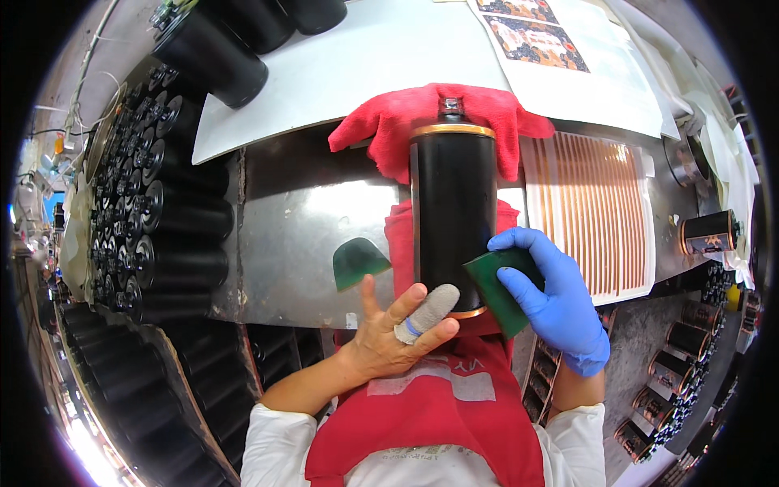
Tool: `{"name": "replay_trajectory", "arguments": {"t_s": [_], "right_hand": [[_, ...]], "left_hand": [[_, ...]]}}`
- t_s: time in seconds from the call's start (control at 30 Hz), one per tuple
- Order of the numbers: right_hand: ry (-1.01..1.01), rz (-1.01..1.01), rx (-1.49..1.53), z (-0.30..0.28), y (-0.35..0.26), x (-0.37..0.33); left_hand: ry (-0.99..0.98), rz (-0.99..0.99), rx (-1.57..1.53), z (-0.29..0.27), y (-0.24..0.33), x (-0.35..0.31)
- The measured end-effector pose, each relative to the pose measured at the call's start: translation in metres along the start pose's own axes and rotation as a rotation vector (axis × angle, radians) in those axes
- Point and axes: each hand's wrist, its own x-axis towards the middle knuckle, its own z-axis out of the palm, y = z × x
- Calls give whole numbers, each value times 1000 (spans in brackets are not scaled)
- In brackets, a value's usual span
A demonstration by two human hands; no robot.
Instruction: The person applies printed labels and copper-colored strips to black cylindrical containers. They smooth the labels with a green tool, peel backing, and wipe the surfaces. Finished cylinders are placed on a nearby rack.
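Note:
A black cylindrical bottle (pixel 454 195) lies before me on red cloth (pixel 381 134), its neck away from me. Copper-gold bands ring its shoulder and base. My right hand (pixel 548 292), in a blue glove, grips a dark green flat squeegee (pixel 497 292) against or just over the bottle's lower right side; which one I cannot tell. My left hand (pixel 402 329) is bare except for a grey cloth finger cot (pixel 430 312). Its fingers are spread at the bottle's base end. Another green squeegee (pixel 357 264) lies on the metal table beyond those fingertips.
A sheet of copper-coloured strips (pixel 588 215) lies right of the bottle. White board (pixel 357 77) covers the far table, with printed pictures (pixel 540 45) on it. Black bottles (pixel 187 207) are stacked along the left; decorated ones (pixel 669 369) stand at lower right.

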Motion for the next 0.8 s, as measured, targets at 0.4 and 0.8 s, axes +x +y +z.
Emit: {"name": "replay_trajectory", "arguments": {"t_s": [0.4, 0.8], "right_hand": [[-150, 141, 249, -33, 12, 11], [279, -32, 137, -60, -22, 83]], "left_hand": [[53, 438, 244, -1, -4, 43], [2, 365, 426, 2, 6, 44]]}}
